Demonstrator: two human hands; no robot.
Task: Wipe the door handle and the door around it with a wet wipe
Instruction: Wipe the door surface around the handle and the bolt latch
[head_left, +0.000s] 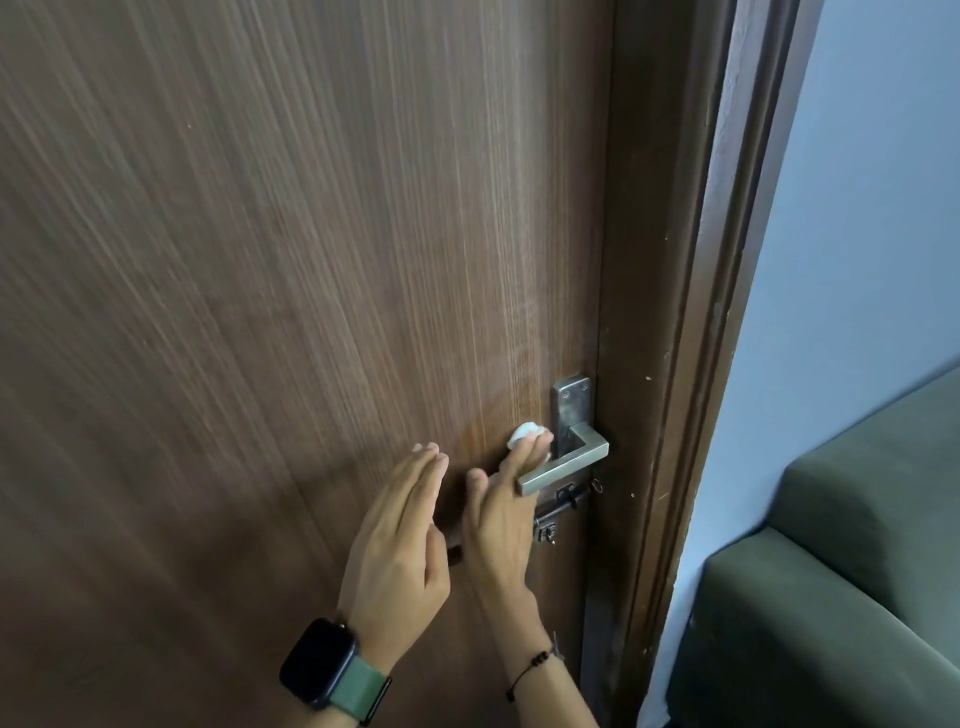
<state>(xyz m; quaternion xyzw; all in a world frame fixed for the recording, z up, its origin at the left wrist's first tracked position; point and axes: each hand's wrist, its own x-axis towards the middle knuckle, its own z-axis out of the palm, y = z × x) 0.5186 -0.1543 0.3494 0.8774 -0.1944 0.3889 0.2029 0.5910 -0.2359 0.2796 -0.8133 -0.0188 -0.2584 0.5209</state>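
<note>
The right hand (501, 512) presses a small white wet wipe (522, 435) under its fingers on the brown wooden door (291, 249), just beside the silver metal handle (563, 465), so it should rub firmly while the open left hand (402, 535) steadies nearby.

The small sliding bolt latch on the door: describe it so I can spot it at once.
Start at the brown wood-grain door and go to its right edge, where the brushed-metal lever handle sticks out. Just below it sits the small dark metal sliding bolt latch. It is thinner and darker than the silver handle, and lies partly behind the right hand.
</note>
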